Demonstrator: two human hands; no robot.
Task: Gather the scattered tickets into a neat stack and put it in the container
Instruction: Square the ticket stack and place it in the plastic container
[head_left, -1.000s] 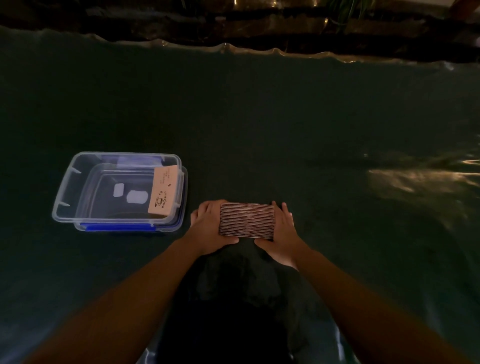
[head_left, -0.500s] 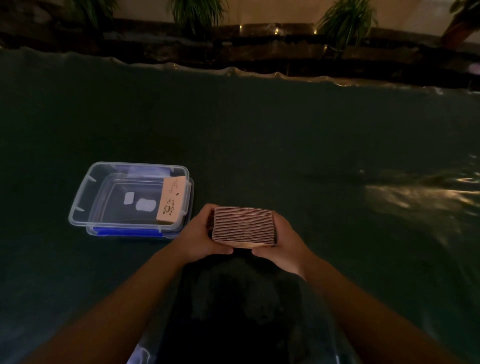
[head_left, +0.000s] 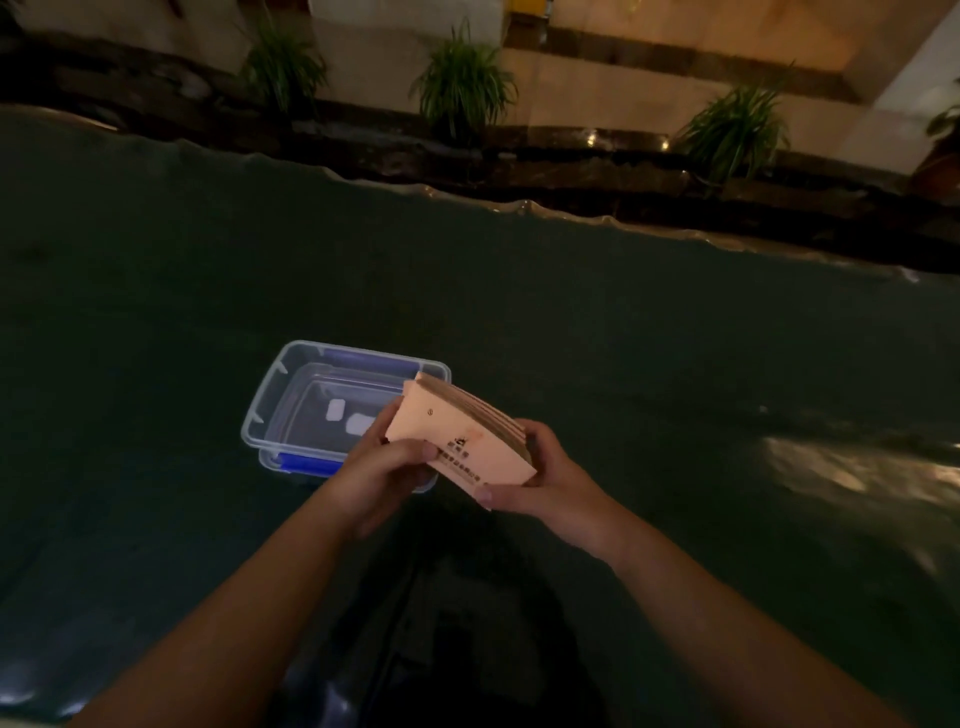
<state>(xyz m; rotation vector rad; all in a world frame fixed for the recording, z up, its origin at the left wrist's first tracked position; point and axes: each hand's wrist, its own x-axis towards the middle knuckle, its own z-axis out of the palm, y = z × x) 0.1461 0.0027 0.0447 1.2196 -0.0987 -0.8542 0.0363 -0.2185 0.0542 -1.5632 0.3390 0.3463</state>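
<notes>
Head view: both hands clamp the ticket stack (head_left: 460, 439) above the dark tabletop (head_left: 623, 364), left hand (head_left: 382, 470) gripping its near-left edge, right hand (head_left: 540, 478) cupping its right end. The stack's long axis tilts up toward the far left, straight at the clear container (head_left: 270, 415), which sits just beyond the left hand, nearer that side.

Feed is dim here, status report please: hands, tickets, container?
Left hand and right hand both gripping the stack of pale orange paper tickets. Stack tilted, above the clear plastic container. Nothing blocking.
</notes>
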